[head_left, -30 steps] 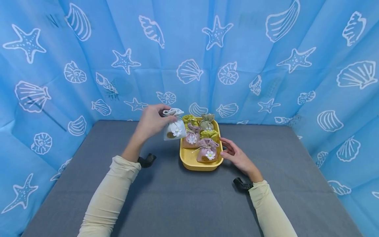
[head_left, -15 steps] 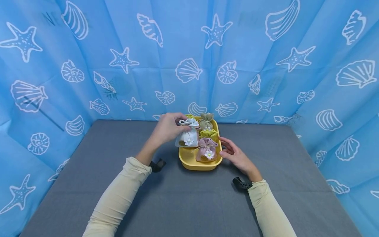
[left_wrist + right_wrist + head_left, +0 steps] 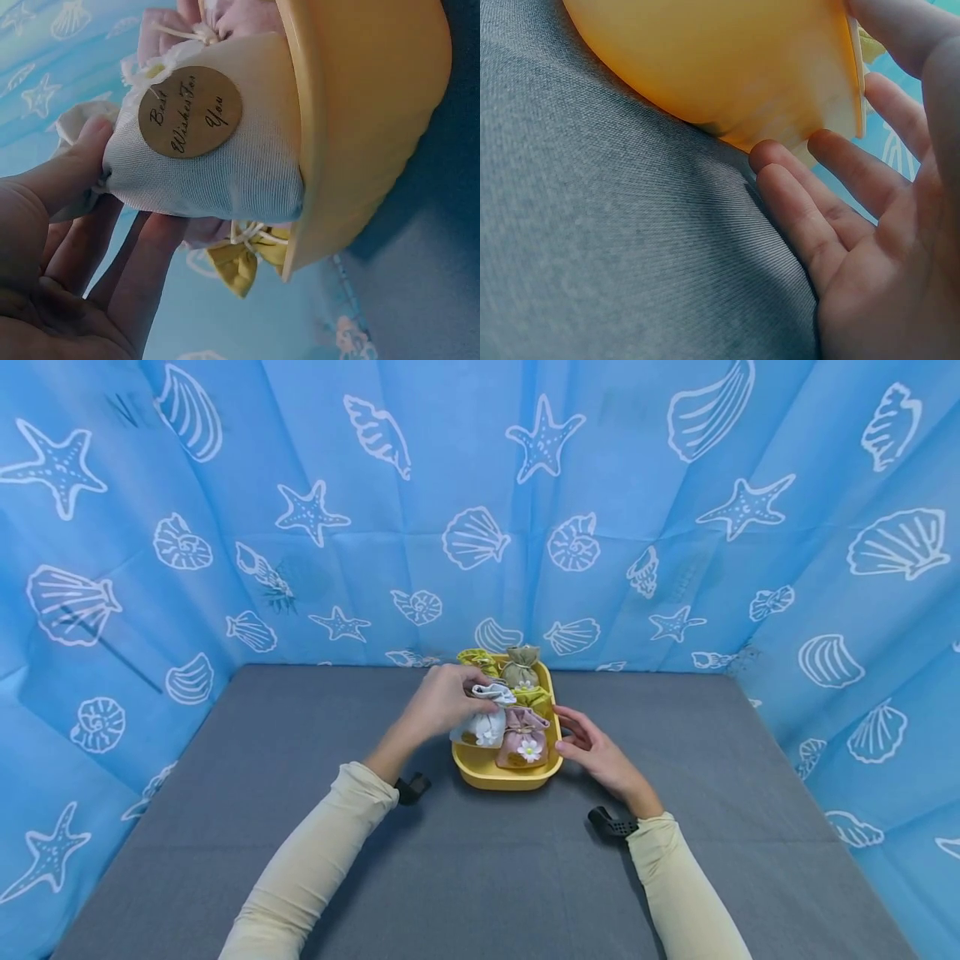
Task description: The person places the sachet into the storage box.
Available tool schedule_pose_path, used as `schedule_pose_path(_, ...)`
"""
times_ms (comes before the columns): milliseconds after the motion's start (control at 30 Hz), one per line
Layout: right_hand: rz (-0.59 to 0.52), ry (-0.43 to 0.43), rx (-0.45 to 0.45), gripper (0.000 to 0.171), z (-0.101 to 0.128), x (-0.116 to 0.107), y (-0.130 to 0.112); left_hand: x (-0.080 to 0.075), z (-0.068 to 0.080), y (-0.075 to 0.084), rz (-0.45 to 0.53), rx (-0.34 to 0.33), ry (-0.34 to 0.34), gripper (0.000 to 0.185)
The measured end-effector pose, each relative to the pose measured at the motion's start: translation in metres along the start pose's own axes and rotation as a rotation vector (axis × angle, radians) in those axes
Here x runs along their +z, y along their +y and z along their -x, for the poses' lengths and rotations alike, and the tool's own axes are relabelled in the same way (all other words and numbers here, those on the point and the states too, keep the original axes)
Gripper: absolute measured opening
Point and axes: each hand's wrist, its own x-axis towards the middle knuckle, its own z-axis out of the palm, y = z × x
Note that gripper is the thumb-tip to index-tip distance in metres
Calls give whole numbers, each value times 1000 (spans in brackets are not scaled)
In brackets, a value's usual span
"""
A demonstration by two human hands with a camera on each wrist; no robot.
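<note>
The left hand (image 3: 438,702) has its grip closed on the gathered neck of a white pouch (image 3: 483,720), with thumb and fingers curled round the cloth just under the tie. The white pouch sits in the near left part of a yellow tray (image 3: 504,775), partly over the tray's left rim. In the left wrist view the white pouch (image 3: 217,150) bears a round tag (image 3: 190,112) lettered "Best Wishes For You", and its lower end lies inside the wall of the yellow tray (image 3: 360,112).

The right hand (image 3: 596,752) rests at the tray's right side with its grip open, fingers relaxed and only slightly bent; in the right wrist view its fingertips (image 3: 821,142) touch the tray's outer wall (image 3: 727,60) close to the rim.

A pink pouch (image 3: 527,739) with a white flower lies just beside the white one, in the near right part of the tray. Behind them are a green pouch (image 3: 534,697), an olive pouch (image 3: 521,667) at the far right corner, and another green pouch (image 3: 478,658) at the far left corner.

The tray stands toward the far edge of the grey tabletop (image 3: 480,860), about midway between its left and right edges. A blue cloth (image 3: 480,485) printed with shells and starfish hangs behind and to both sides.
</note>
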Motion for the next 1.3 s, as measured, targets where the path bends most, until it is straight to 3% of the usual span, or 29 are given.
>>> schedule_pose_path(267, 1, -6, 1, 66, 0, -1, 1, 13, 1, 2, -3, -3, -44, 35)
schedule_pose_path(633, 6, -11, -1, 66, -1, -1, 1, 17, 2, -1, 12, -4, -15, 29)
schedule_pose_path(800, 7, -7, -1, 66, -1, -1, 1, 21, 3, -5, -34, -14, -43, 26)
schedule_pose_path(1033, 10, -13, -4, 65, -2, -1, 1, 31, 3, -11, -117, -2, -132, 27)
schedule_pose_path(1300, -3, -6, -2, 66, 0, -1, 1, 35, 6, -15, -122, -6, -132, 25)
